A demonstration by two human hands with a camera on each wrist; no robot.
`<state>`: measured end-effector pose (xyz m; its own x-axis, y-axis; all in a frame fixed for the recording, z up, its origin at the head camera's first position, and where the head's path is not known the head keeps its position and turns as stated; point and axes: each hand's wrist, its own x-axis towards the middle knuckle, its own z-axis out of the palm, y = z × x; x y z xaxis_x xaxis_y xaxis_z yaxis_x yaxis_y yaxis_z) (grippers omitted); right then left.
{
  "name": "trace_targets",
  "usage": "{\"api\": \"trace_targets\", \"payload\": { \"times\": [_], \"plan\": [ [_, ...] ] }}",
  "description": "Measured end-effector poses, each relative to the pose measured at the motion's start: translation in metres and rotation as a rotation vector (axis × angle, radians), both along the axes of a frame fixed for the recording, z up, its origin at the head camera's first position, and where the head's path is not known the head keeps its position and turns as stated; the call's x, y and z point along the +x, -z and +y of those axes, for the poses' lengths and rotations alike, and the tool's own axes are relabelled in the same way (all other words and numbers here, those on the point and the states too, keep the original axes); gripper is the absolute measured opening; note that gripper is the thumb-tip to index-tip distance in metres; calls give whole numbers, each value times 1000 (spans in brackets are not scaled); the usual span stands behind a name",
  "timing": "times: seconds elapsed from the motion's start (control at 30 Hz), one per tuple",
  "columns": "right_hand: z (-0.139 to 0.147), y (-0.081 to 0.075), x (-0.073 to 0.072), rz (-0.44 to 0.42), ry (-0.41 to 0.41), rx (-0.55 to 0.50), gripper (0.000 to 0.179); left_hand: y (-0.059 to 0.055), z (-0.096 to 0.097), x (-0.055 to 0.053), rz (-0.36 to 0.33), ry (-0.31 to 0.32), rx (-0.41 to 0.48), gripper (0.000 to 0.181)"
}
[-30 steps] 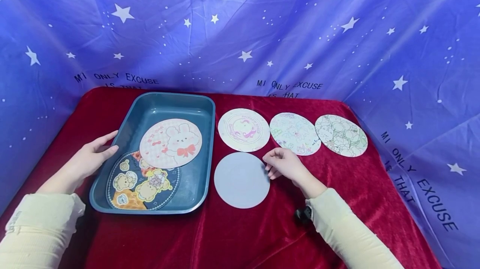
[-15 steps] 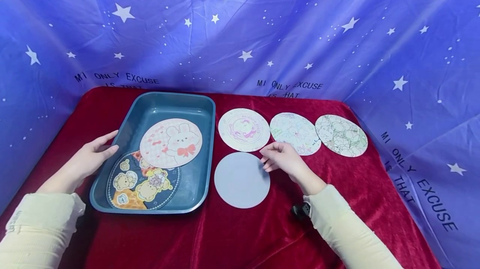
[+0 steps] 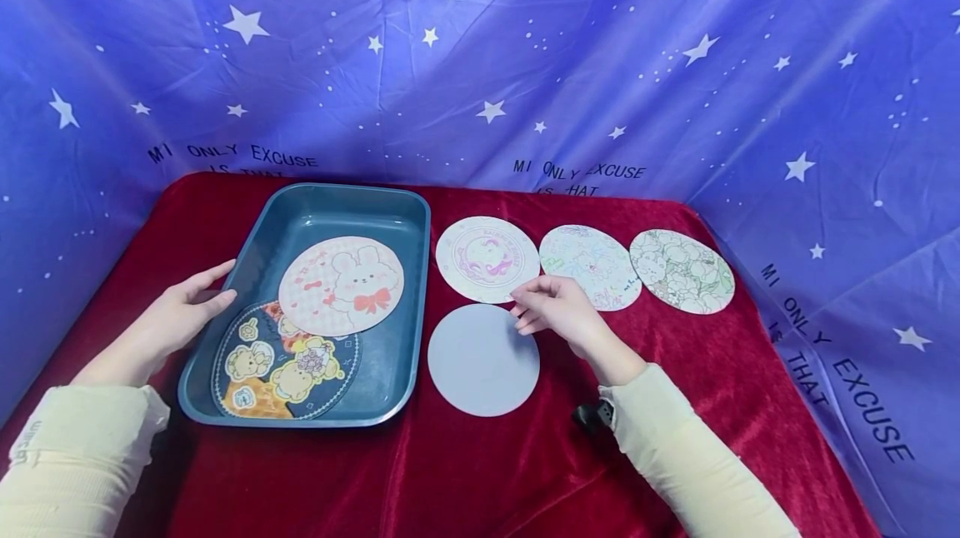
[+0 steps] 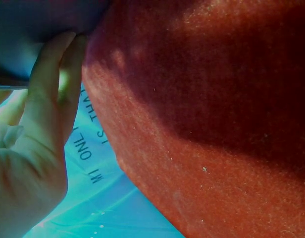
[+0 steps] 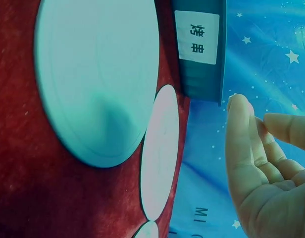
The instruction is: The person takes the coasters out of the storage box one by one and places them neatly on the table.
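My left hand (image 3: 180, 309) touches the left wall of a dark teal rectangular tray (image 3: 337, 198); in the left wrist view its straight fingers (image 4: 46, 74) lie against the outer wall. Inside the tray, a pink bunny round mat (image 3: 341, 286) partly covers a dark round mat (image 3: 288, 371) with cartoon bears. My right hand (image 3: 558, 309) holds nothing and hovers at the upper right edge of a plain grey round mat (image 3: 483, 363), fingers loosely bent, thumb near the index finger. Its shadow falls on that mat in the right wrist view.
Behind the grey mat lie a pink-and-cream round mat (image 3: 487, 259), a pastel doodle one (image 3: 588, 263) and a green floral one (image 3: 684, 271), in a row. Red velvet cloth (image 3: 480, 480) covers the table. A blue star-patterned curtain (image 3: 420, 105) hangs around it.
My right hand has shifted slightly left and away from me, from the grey mat's right edge to above its upper right edge. My left hand, the tray and the mats stay put.
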<state>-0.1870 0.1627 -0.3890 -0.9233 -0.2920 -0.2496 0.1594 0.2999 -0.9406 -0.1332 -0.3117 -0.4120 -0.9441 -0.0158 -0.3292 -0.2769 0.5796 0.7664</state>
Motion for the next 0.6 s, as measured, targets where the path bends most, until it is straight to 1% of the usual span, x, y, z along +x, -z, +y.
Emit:
{"api": "trace_targets", "payload": {
  "times": [0.27, 0.6],
  "plan": [
    [-9, -4, -1, -1, 5, -21, 27, 0, 1, 0, 5, -1, 3, 71],
    [-22, -7, 0, 1, 7, -60, 25, 0, 1, 0, -2, -2, 10, 71]
  ]
}}
